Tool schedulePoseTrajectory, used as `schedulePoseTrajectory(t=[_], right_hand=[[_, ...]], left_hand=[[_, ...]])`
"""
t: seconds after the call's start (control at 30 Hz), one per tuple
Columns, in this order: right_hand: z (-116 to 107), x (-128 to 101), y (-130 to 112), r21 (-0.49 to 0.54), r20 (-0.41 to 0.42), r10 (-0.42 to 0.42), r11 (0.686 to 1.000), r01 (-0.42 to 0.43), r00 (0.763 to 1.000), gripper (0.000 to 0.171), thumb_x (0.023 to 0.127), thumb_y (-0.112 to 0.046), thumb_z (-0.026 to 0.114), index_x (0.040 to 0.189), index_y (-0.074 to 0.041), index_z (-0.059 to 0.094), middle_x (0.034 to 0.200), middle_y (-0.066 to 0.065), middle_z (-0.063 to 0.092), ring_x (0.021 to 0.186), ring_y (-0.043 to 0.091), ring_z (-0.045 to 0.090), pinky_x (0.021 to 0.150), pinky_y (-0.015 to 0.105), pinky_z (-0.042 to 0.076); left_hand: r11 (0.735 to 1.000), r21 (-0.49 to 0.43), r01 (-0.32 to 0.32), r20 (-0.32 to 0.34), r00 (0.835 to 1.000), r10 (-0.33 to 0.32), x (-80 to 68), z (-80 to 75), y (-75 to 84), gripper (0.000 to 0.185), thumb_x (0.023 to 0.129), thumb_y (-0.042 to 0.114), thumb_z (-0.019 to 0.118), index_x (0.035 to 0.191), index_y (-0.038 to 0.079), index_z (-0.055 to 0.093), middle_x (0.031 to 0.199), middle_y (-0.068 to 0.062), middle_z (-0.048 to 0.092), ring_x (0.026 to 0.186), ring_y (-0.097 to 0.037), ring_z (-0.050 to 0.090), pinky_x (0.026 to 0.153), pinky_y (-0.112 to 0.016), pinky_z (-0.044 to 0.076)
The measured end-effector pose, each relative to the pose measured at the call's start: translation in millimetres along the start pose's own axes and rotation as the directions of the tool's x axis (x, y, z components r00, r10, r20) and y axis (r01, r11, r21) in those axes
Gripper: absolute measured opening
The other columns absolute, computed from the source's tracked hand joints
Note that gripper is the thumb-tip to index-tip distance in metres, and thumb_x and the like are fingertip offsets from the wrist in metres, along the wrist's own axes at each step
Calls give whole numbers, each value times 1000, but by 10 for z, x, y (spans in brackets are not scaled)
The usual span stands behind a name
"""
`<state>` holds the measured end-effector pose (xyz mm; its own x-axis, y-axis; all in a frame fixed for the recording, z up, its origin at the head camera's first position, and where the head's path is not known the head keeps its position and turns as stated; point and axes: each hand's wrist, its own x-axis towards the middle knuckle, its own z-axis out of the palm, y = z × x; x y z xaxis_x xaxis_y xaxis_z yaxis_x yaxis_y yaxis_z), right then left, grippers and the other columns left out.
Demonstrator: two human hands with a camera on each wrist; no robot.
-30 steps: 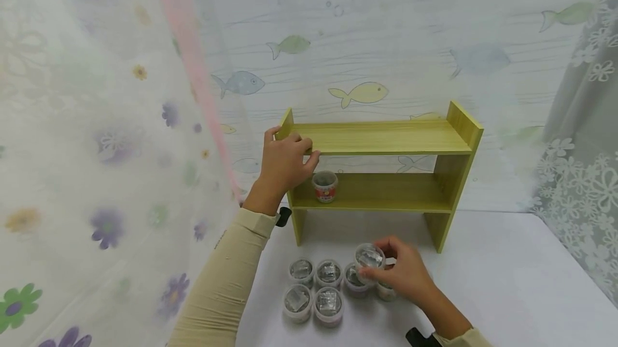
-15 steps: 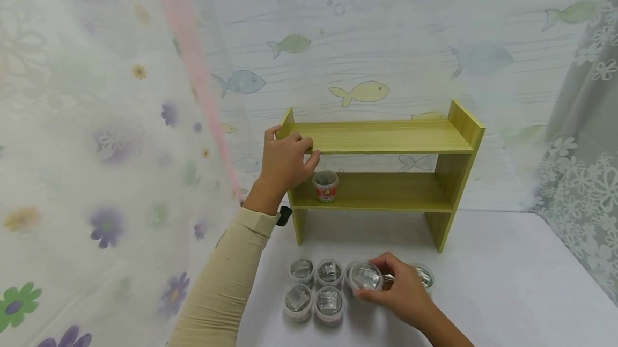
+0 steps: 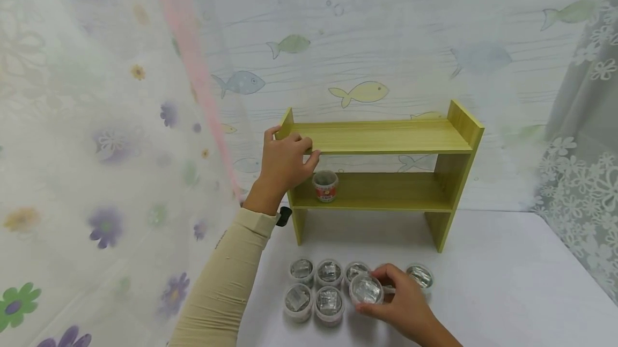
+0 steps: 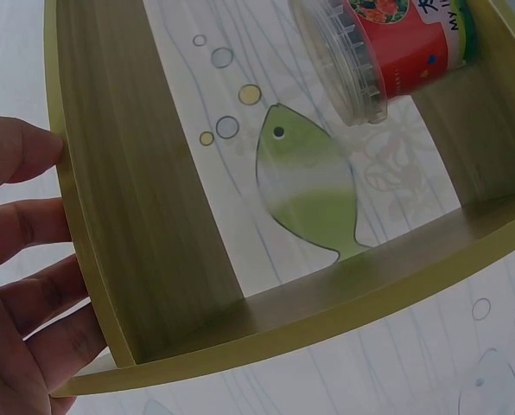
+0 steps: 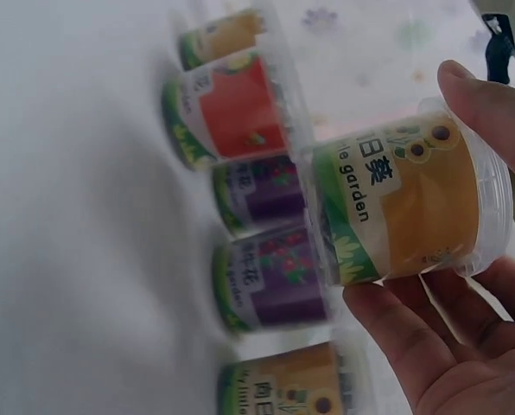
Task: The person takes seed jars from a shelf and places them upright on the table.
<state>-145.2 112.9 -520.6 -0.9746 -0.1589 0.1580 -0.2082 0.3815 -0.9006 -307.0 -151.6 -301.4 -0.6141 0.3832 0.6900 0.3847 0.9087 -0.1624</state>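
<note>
My left hand (image 3: pixel 287 162) grips the upper left corner of a small yellow-green wooden shelf (image 3: pixel 381 139), with the thumb at the upper board's front edge. A red-labelled plastic tub (image 4: pixel 413 47) stands at the left on its middle board. Low over the table, my right hand (image 3: pixel 404 304) holds a clear-lidded plastic tub (image 5: pixel 404 194) by its sides, between thumb and fingers. Its label is orange with sunflowers, and silvery packing shows through the lid. In the head view this held tub (image 3: pixel 366 289) overlaps the front of a tub (image 3: pixel 357 270) in the back row.
Left of the right hand, several similar tubs (image 3: pixel 329 304) stand in two rows on the white table (image 3: pixel 512 282). Another tub (image 3: pixel 419 276) is beyond the right hand. Purple (image 5: pixel 275 281), red and orange labels show in the right wrist view. A fish-patterned curtain (image 3: pixel 410 30) hangs behind the shelf.
My right hand has brought the held tub down toward the front of the table, uncovering the back-row tub and the tub at the right. My left hand has stayed at the shelf corner.
</note>
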Motion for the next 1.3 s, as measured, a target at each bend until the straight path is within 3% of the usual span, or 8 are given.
schedulePoseTrajectory(t=[0.4, 0.63, 0.97, 1.13, 1.3], right_hand=[[132, -92, 184, -43, 22, -70, 997, 70, 997, 61, 62, -39, 99, 107, -16, 65, 105, -2, 68, 93, 4, 66, 73, 24, 58], [202, -123, 289, 4, 60, -87, 996, 87, 994, 62, 64, -37, 99, 109, -14, 65, 111, 4, 67, 98, 7, 69, 74, 24, 61], [243, -135, 325, -7, 65, -99, 995, 100, 993, 63, 64, -38, 98, 110, -11, 63, 112, 6, 67, 98, 6, 70, 76, 22, 61], [252, -140, 315, -13, 66, -137, 990, 138, 988, 62, 66, -36, 98, 108, -8, 63, 111, 8, 66, 99, 13, 73, 78, 22, 61], [266, -141, 345, -57, 53, -142, 988, 145, 988, 62, 64, -40, 98, 107, -11, 63, 108, 5, 65, 97, 10, 72, 77, 22, 61]], left_hand=[[1000, -11, -21, -46, 999, 21, -8, 19, -2, 28, 98, 41, 61, 91, 18, 76, 83, 1, 70, 75, -19, 67, 115, -60, 32], [1000, -14, -10, -23, 1000, 10, -9, -7, 12, 29, 99, 42, 60, 94, 19, 77, 85, 1, 71, 78, -19, 67, 116, -60, 31], [1000, -5, -5, -12, 1000, 5, -3, -14, 7, 30, 99, 42, 60, 96, 18, 77, 88, 1, 72, 78, -20, 68, 116, -59, 31], [1000, -12, -3, -12, 1000, 3, -8, -14, 7, 28, 99, 42, 61, 94, 18, 76, 87, 1, 71, 77, -19, 67, 117, -59, 30], [1000, -8, -4, -14, 1000, 4, -11, -18, 7, 29, 99, 42, 60, 94, 18, 76, 88, 1, 72, 78, -20, 68, 116, -59, 31]])
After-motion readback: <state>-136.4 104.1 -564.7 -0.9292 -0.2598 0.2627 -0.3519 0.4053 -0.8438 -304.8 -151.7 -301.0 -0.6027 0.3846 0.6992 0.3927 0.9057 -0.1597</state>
